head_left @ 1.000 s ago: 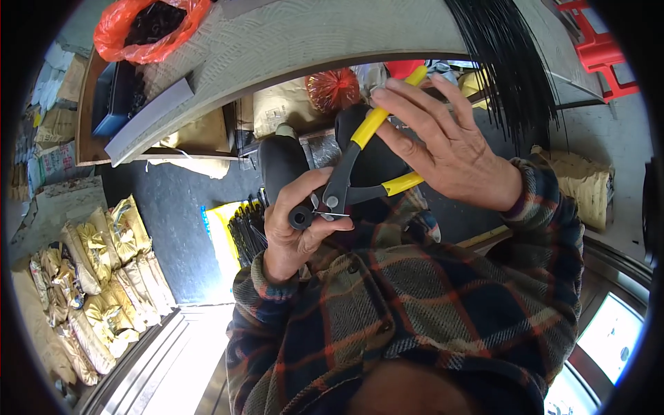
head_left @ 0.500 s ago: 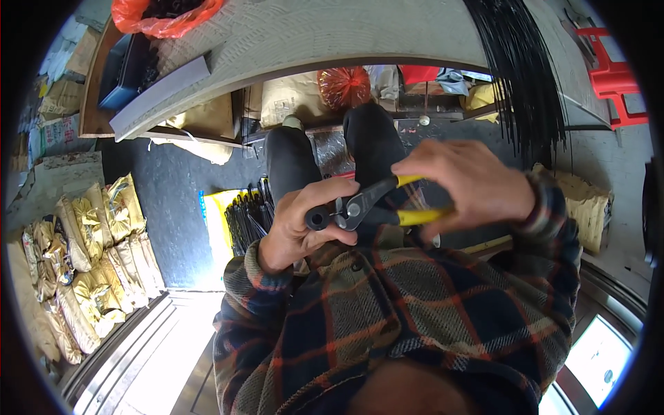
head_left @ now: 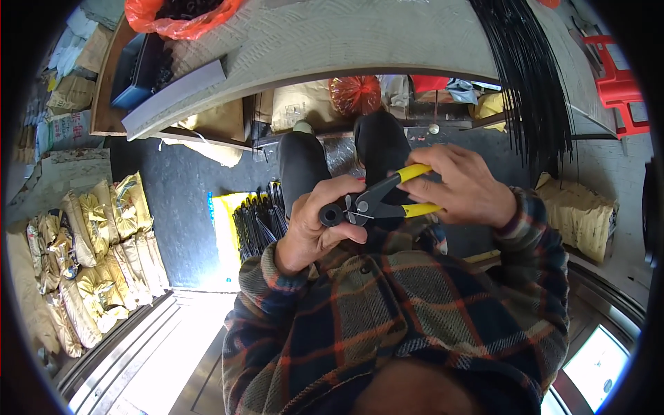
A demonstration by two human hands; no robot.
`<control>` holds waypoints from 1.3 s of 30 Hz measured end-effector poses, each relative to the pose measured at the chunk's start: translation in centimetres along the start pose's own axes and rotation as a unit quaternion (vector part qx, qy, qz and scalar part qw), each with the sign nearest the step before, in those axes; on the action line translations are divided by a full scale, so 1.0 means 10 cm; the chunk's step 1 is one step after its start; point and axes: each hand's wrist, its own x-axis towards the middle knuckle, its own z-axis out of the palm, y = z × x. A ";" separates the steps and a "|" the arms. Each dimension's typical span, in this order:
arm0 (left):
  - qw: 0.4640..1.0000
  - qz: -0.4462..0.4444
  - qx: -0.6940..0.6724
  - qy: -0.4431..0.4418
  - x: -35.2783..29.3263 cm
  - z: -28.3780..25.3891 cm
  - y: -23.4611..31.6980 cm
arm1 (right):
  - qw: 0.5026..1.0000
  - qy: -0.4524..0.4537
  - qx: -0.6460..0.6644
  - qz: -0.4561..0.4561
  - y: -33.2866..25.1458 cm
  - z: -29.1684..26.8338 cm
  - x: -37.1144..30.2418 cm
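Left grip (head_left: 306, 223) in a C-shaped curl, thumb (head_left: 348, 233) and forefinger (head_left: 340, 186) apart; right grip (head_left: 469, 188) opposite, fingers (head_left: 430, 191) loosely bent

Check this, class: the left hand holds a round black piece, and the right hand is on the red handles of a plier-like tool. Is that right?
No: the head view shows the handles of the plier-like tool are yellow, not red. The left hand does hold the round black piece, and the right hand is on those handles.
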 end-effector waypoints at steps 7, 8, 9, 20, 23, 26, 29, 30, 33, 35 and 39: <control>0.983 -0.072 0.048 0.164 0.01 0.09 0.06 | 0.997 0.072 -0.023 0.021 0.08 0.22 0.20; 0.982 -0.069 0.050 0.166 0.01 0.11 0.00 | 0.996 0.086 0.005 0.019 0.09 0.31 0.22; 0.973 -0.029 0.092 0.209 0.00 0.11 -0.09 | 0.994 0.099 0.032 0.017 0.10 0.40 0.24; 0.964 -0.036 0.023 0.262 0.08 0.03 -0.28 | 0.773 0.289 0.466 0.320 0.86 0.26 1.43; 0.973 -0.033 -0.016 0.229 0.18 0.07 -0.27 | 0.864 0.334 0.278 0.252 1.86 0.10 1.93; 0.967 -0.052 -0.018 0.250 0.14 -0.06 -0.27 | 0.923 0.261 0.047 0.278 2.22 0.16 2.52; 0.966 -0.068 -0.036 0.248 0.16 -0.13 -0.29 | 0.922 0.199 -0.118 0.309 2.33 0.08 2.75; 0.965 -0.063 -0.042 0.250 0.19 -0.15 -0.30 | 0.924 0.158 -0.141 0.317 2.37 0.04 2.78; 0.965 -0.081 -0.058 0.242 0.19 -0.26 -0.32 | 0.934 0.128 -0.148 0.299 2.38 0.15 2.96; 0.964 -0.077 -0.062 0.246 0.20 -0.28 -0.34 | 0.938 0.117 -0.157 0.286 2.37 0.17 2.99; 0.965 -0.073 -0.072 0.241 0.17 -0.30 -0.35 | 0.945 0.153 -0.155 0.245 2.49 0.21 2.97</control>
